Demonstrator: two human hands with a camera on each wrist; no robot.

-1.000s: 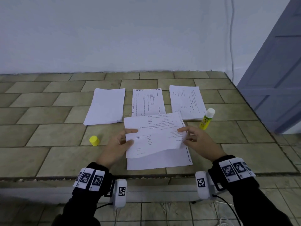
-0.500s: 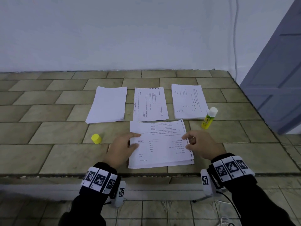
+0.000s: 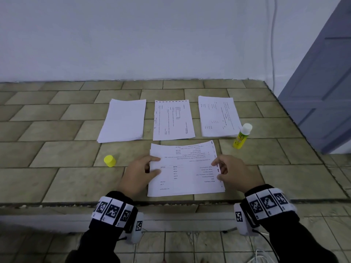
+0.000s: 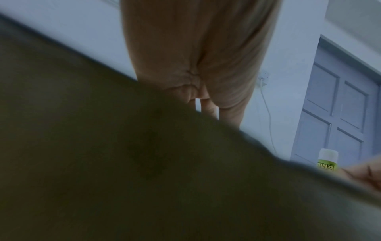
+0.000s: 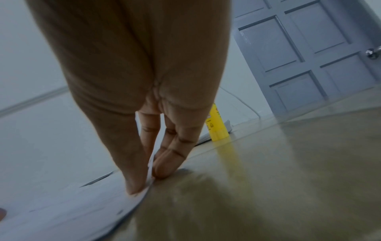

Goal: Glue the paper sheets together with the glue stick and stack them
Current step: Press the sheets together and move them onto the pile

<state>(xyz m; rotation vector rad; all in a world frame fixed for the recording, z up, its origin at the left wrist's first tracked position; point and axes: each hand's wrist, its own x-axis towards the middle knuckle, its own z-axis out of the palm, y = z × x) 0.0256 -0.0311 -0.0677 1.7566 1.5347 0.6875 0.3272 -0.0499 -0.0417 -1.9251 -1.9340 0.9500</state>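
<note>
While both my hands sit at the edges of the top sheet (image 3: 185, 168), it lies printed side up on the sheet beneath it, at the near edge of the tiled surface (image 3: 57, 179). My left hand (image 3: 140, 172) rests at the sheet's left edge, forefinger and thumb reaching onto the paper with the edge between them. My right hand (image 3: 230, 172) is at the right edge; the right wrist view shows the thumb on top of the paper and the fingers (image 5: 164, 164) bent down just outside the edge, so it reads as a light pinch. The left wrist view is mostly dark, and I cannot tell that hand's grip from it.

Farther off lie three other paper piles: a blank stack (image 3: 123, 120) at far left, a printed page (image 3: 172, 119) in the middle and another printed stack (image 3: 218, 116) at far right. Just right of that stack the glue stick (image 3: 242, 136) stands upright, and its yellow cap (image 3: 109, 160) sits apart on the left.

My worry is alignment. If I press down while the edges are off, the glue will likely fix the sheets crooked. Uneven pressure could trap a wrinkle. Left uncapped, the stick may also dry out, or tip over if my right hand brushes it.
</note>
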